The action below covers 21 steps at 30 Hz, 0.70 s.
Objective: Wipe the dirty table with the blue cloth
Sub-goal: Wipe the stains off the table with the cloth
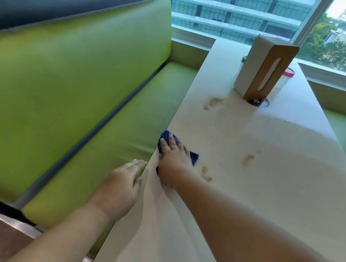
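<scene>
- Near the left edge of the table point(271, 165), the crumpled soft blue cloth point(165, 135) is lying under the right hand point(173, 161), whose straight, spread fingers are pressing it flat.
- Left hand point(118, 186) is hovering flat beside that edge, fingers straight, holding nothing.
- Brown grainy smears point(214, 103) are marking the smooth pale top.
- Round-cornered tissue box point(265, 68) is standing upright beyond.

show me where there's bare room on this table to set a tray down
Widest bare patch: the table's right half, between the tissue box and the near edge, right of the brown smears. Crowded: the far end around the box and red-lidded cup, and the left edge where the right hand presses the blue cloth beside the left hand.
</scene>
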Each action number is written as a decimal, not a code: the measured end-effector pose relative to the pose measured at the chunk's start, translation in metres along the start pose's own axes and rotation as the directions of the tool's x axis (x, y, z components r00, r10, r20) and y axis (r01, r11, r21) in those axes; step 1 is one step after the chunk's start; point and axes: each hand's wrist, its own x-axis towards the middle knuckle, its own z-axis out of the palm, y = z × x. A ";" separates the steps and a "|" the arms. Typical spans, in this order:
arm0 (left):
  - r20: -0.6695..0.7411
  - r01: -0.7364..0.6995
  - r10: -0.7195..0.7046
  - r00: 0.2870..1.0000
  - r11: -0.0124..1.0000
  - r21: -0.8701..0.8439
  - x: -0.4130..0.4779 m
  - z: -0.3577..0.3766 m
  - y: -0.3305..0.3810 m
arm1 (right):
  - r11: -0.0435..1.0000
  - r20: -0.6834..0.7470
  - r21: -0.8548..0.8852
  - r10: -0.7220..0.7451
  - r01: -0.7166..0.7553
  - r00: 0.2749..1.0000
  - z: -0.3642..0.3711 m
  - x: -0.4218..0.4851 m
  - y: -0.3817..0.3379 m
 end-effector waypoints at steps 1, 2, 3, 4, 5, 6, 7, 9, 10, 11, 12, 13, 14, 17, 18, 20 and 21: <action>0.024 -0.009 0.008 1.000 1.000 0.013 0.000 0.001 0.001 | 1.000 -0.003 -0.008 0.002 -0.002 1.000 -0.008 0.010 0.010; 0.043 -0.017 0.016 0.999 0.999 0.032 -0.001 0.002 0.002 | 1.000 0.004 -0.009 0.018 -0.018 1.000 -0.017 0.019 0.020; 0.058 -0.021 0.018 0.998 0.999 0.050 -0.002 0.004 0.003 | 0.999 0.015 -0.006 0.039 -0.039 0.999 -0.025 0.026 0.029; 0.069 -0.023 0.019 0.997 0.998 0.061 -0.002 0.006 0.003 | 0.999 0.026 -0.009 0.047 -0.047 0.999 -0.029 0.030 0.035; 0.078 -0.020 0.014 0.997 0.998 0.067 -0.003 0.008 0.004 | 0.999 0.037 -0.018 0.033 -0.032 0.999 -0.030 0.029 0.037; 0.089 -0.015 0.009 0.996 0.997 0.071 -0.004 0.010 0.005 | 1.000 0.048 -0.025 -0.001 0.002 0.999 -0.029 0.024 0.037; 0.098 -0.016 0.008 0.995 0.997 0.082 -0.004 0.012 0.005 | 0.998 0.056 -0.031 -0.048 0.050 0.997 -0.026 0.019 0.038; 0.132 -0.015 -0.002 0.991 0.992 0.127 -0.004 0.015 0.007 | 0.993 0.064 -0.029 -0.116 0.118 0.991 -0.025 0.013 0.047; 0.150 -0.003 -0.019 0.988 0.989 0.150 -0.004 0.016 0.009 | 0.993 0.064 -0.027 -0.113 0.115 0.991 -0.030 0.016 0.056; 0.167 0.010 -0.039 0.985 0.985 0.174 -0.004 0.017 0.011 | 0.996 0.068 -0.034 -0.082 0.085 0.994 -0.037 0.022 0.064; 0.180 0.017 -0.054 0.982 0.979 0.201 -0.004 0.017 0.014 | 0.998 0.082 -0.046 -0.032 0.036 0.996 -0.044 0.028 0.072; 0.192 0.016 -0.061 0.980 0.973 0.229 -0.004 0.017 0.016 | 0.998 0.099 -0.058 0.013 -0.007 0.995 -0.050 0.032 0.076; 0.204 0.010 -0.064 0.977 0.966 0.257 -0.003 0.016 0.019 | 0.998 0.113 -0.066 0.030 -0.023 0.993 -0.053 0.034 0.076; 0.221 0.015 -0.078 0.972 0.961 0.276 -0.002 0.016 0.023 | 0.993 0.147 -0.051 -0.101 0.109 0.984 -0.047 0.016 0.072; 0.226 0.012 -0.079 0.971 0.959 0.284 -0.002 0.015 0.023 | 0.987 0.154 -0.040 -0.149 0.157 0.977 -0.045 0.007 0.077; 0.240 0.002 -0.080 0.968 0.952 0.306 -0.002 0.013 0.024 | 0.988 0.148 0.000 -0.154 0.156 0.977 -0.048 -0.005 0.094; 0.246 0.003 -0.082 0.966 0.951 0.308 -0.001 0.012 0.024 | 0.993 0.138 0.009 -0.115 0.115 0.984 -0.052 -0.004 0.102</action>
